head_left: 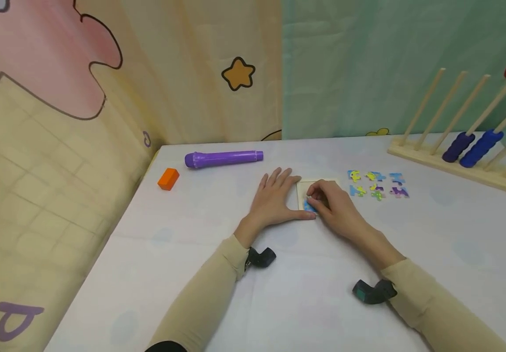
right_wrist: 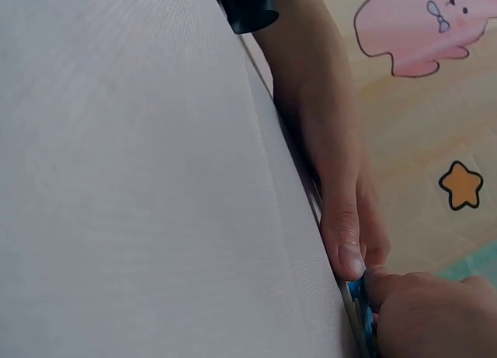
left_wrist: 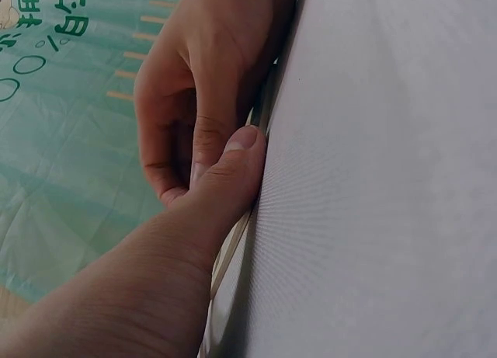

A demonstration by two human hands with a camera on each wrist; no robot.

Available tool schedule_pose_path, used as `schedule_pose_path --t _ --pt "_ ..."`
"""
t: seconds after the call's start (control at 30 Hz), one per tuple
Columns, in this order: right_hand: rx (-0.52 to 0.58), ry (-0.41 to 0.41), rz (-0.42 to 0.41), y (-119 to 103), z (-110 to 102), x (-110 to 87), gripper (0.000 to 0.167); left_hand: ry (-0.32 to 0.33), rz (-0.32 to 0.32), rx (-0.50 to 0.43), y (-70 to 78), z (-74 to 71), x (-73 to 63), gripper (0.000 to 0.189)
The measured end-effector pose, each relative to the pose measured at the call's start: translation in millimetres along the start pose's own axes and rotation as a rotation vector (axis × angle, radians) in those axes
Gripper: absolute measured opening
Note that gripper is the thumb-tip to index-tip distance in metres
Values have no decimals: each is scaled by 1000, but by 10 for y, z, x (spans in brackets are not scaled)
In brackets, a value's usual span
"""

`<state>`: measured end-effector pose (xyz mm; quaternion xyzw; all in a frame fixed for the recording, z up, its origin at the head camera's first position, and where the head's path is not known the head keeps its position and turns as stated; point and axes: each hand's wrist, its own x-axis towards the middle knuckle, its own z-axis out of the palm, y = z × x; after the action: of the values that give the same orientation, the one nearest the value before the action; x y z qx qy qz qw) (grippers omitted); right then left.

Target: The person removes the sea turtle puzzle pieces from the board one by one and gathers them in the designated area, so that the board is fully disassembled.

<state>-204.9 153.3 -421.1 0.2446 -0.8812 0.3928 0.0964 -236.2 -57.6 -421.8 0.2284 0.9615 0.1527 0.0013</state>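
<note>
A small light wooden puzzle tray [head_left: 303,187] lies on the table between the two hands. My left hand [head_left: 272,199] lies spread along its left side, fingers pointing away and thumb along the near edge. Over the tray, my right hand [head_left: 340,209] has curled fingers and pinches a blue puzzle piece [head_left: 308,206] at the near left corner. In the right wrist view, blue pieces [right_wrist: 359,296] show beside the left thumb, right at the right hand's fingertips. Part of the tray is hidden under the right hand.
Several loose colourful puzzle pieces [head_left: 359,191] lie in two rows right of the tray. A wooden peg stand [head_left: 451,164] with purple and blue beads stands at the back right. A purple toy microphone [head_left: 224,159] and an orange block [head_left: 168,179] lie at the back left.
</note>
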Motion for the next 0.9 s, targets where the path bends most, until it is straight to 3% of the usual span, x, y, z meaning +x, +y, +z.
schedule_pose_path --t 0.2,0.53,0.7,0.9 --pt "19 9 -42 4 7 -7 22 -11 -1 -8 -7 -41 -4 112" --pt "0 47 -83 21 -14 -30 19 -19 0 -26 15 -42 1 112" --pt "70 42 -36 -18 -29 -23 18 -17 -9 -20 -8 -32 -7 113" --pt "159 74 102 -37 -170 -44 18 -15 -6 -35 -9 -10 6 112"
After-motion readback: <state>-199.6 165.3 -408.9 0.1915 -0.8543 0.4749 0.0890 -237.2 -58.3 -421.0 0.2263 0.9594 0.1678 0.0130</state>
